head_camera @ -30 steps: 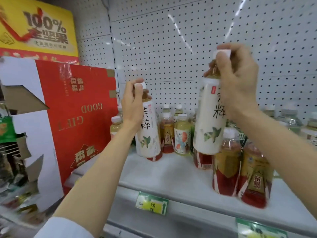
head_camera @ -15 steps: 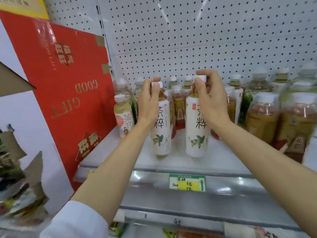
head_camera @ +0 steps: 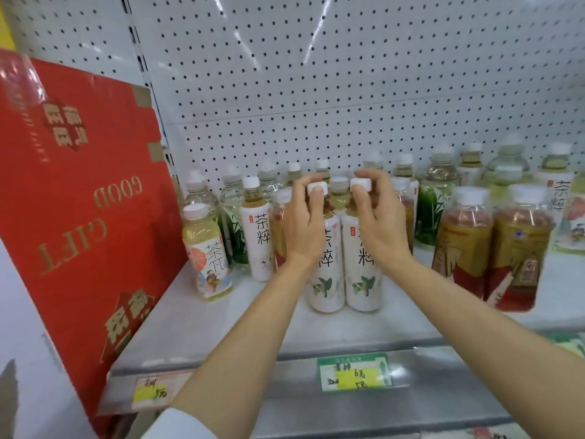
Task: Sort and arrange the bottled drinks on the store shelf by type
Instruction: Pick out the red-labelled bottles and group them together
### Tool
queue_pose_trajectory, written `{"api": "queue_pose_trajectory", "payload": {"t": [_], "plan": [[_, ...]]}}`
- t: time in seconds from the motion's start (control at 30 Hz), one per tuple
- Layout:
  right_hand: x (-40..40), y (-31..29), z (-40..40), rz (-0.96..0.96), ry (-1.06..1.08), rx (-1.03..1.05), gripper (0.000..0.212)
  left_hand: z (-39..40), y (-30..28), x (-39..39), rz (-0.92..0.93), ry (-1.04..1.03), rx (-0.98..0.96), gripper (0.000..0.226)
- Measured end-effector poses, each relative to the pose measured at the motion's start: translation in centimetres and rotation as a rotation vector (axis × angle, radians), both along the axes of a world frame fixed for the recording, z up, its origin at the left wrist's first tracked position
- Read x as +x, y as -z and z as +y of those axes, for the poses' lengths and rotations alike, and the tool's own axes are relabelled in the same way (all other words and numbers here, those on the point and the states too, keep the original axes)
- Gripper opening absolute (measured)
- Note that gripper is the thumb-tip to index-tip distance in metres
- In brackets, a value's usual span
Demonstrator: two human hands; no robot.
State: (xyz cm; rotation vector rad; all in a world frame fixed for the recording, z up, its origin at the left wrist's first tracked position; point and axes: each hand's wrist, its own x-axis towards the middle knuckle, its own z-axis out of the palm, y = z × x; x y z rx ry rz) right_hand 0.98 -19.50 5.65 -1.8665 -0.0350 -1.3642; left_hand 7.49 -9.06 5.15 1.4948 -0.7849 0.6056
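Two white-labelled tea bottles stand side by side, touching, on the grey shelf [head_camera: 221, 324]. My left hand [head_camera: 304, 223] pinches the cap of the left white tea bottle [head_camera: 327, 280]. My right hand [head_camera: 376, 217] pinches the cap of the right white tea bottle [head_camera: 364, 280]. A third bottle of the same white kind [head_camera: 259, 239] stands just left of them, further back. Behind my hands several more bottles are partly hidden.
A pale bottle with a red flower label [head_camera: 209, 255] stands at the left. Two amber bottles with red and gold labels [head_camera: 493, 255] stand at the right. Green and clear bottles [head_camera: 438, 204] line the pegboard back. A red gift box [head_camera: 79, 217] leans at the shelf's left end.
Both white bottles came down from the air onto the shelf and were brought together until they touch. My hands stayed on the caps throughout.
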Motion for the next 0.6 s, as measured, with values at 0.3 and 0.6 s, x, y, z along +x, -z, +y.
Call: {"api": "queue_pose_trajectory", "payload": {"t": [0.3,0.6], "plan": [[3.2,0.7,-2.2,0.001,0.104,-0.024,0.030,-2.4,-0.3,2.1,-0.003,0.008,0.069,0.037],[2.8,0.7,-3.0,0.055,0.172,-0.174,0.031,3.2,-3.1,7.3,-0.037,-0.517,0.726,0.037]]}}
